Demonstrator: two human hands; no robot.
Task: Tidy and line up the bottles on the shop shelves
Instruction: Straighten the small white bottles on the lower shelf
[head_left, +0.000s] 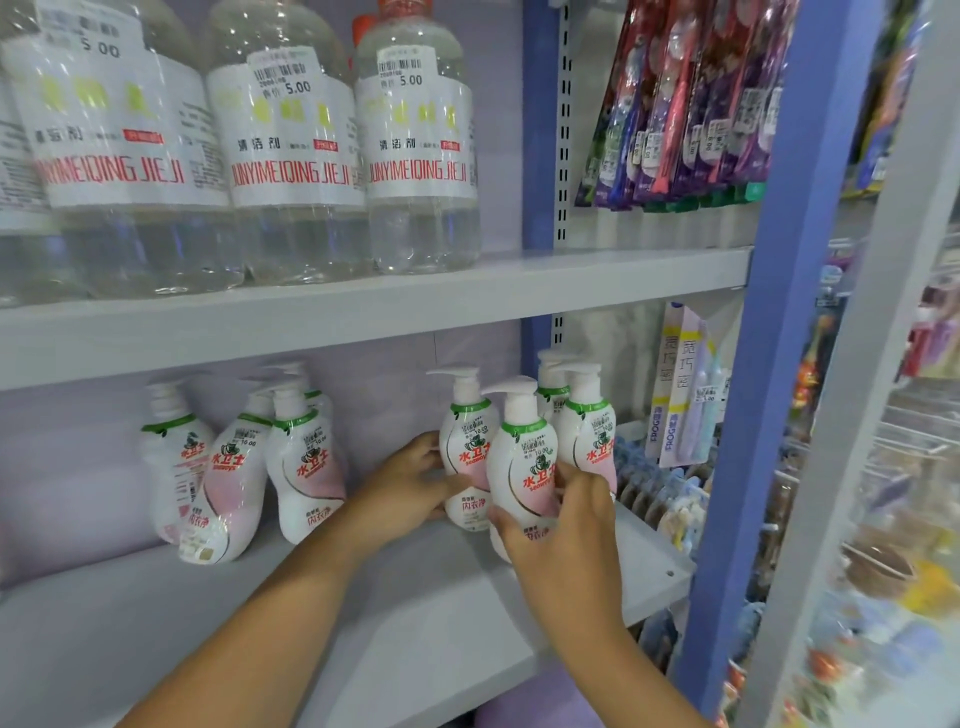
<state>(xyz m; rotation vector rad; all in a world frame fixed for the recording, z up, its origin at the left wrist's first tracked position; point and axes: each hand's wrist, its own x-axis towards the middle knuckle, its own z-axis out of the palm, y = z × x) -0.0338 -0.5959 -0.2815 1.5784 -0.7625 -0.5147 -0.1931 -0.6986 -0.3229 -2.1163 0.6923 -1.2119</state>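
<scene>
Both hands on the lower grey metal shelf (415, 613). Right hand (558, 525) wraps the front white-and-pink plastic pump bottle (522, 457), thumb and fingers curled round its lower body. Left hand (410, 483) grips the white pump bottle just behind it (467, 441), fingers curled on its left side. Two more of the same bottles (587, 421) stand just right, at the shelf end. Left group of pump bottles (244, 467) well apart, some leaning. Upper shelf: three clear plastic cleaner bottles (291, 156) upright in a row.
</scene>
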